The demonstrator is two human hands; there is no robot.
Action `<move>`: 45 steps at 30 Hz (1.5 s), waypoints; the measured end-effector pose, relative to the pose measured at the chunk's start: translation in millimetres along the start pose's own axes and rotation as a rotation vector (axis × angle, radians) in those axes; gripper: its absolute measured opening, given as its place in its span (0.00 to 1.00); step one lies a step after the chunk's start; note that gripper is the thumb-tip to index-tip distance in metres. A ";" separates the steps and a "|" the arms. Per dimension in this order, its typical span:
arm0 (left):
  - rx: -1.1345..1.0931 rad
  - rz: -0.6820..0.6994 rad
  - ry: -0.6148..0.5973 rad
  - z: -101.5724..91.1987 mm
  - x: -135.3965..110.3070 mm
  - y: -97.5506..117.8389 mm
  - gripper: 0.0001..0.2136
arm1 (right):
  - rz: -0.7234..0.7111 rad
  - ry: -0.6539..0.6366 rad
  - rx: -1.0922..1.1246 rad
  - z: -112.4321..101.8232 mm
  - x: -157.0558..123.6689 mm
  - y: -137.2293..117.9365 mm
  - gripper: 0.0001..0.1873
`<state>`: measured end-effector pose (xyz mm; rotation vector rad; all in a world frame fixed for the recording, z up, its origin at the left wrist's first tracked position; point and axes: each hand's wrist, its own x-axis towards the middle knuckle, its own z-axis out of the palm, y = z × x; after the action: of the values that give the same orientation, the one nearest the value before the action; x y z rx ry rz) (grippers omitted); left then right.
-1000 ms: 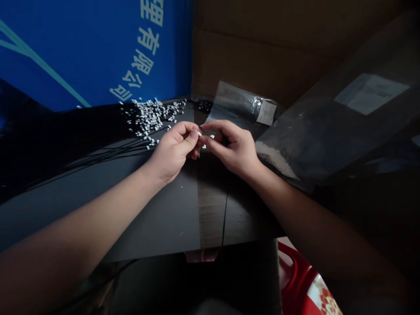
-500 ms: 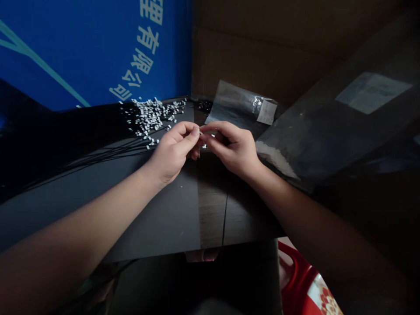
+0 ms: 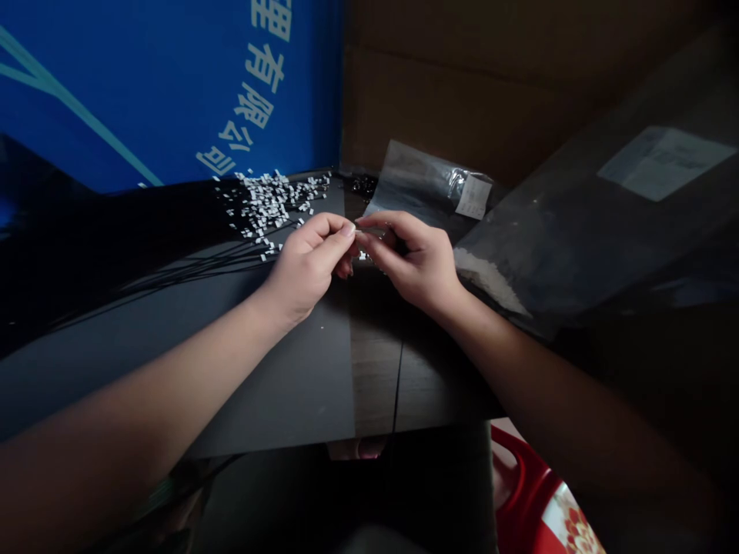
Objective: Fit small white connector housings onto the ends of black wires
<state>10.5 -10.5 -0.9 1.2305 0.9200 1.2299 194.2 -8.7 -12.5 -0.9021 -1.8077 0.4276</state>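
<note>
My left hand [image 3: 309,265] and my right hand [image 3: 412,258] meet fingertip to fingertip over the dark table [image 3: 289,369]. Both are closed in a pinch on a small white piece [image 3: 362,255] that barely shows between them. A heap of small white pieces [image 3: 269,204] lies on the table just beyond my left hand. Thin black wires [image 3: 190,265] run from under my left hand toward the left.
A clear plastic bag with a white label [image 3: 430,185] lies behind my right hand. A large dark plastic bag [image 3: 606,208] slopes up at the right. A blue board with white characters [image 3: 173,85] and brown cardboard [image 3: 490,85] stand at the back. A red patterned thing [image 3: 543,508] sits below the table edge.
Both hands stay pinched together in the same spot; the fingertips have shifted only slightly. The view has drifted a little to the left.
</note>
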 end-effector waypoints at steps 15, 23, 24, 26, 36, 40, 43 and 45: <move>0.153 0.123 0.007 -3.0 1.1 -7.0 0.07 | -0.032 0.003 0.010 -0.7 2.5 0.1 0.03; -0.088 -0.044 -0.018 -0.9 0.1 0.7 0.10 | -0.061 0.033 0.019 -0.4 1.9 -1.8 0.04; -0.131 -0.072 -0.028 -1.3 0.7 0.9 0.11 | -0.071 0.040 0.019 -0.3 1.8 -1.8 0.04; -0.213 -0.122 -0.050 -2.8 2.3 0.0 0.14 | -0.094 0.051 0.028 -0.2 1.9 -1.4 0.05; -0.344 -0.216 -0.108 -7.5 5.0 -0.5 0.14 | -0.176 0.062 0.003 -2.7 1.8 -3.0 0.07; -0.315 -0.196 -0.114 -7.0 4.2 0.1 0.15 | -0.174 0.080 -0.060 -2.2 1.8 -4.8 0.06; -0.286 -0.175 -0.106 -6.5 3.5 -0.4 0.15 | -0.185 0.074 -0.083 -2.0 1.7 -4.0 0.06; -0.278 -0.165 -0.104 -6.1 2.9 -0.3 0.15 | -0.204 0.067 -0.099 -2.6 1.7 -2.9 0.06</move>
<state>5.0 -6.5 -1.8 0.9685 0.7315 1.1097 195.1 -9.6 -8.5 -0.7799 -1.8501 0.1776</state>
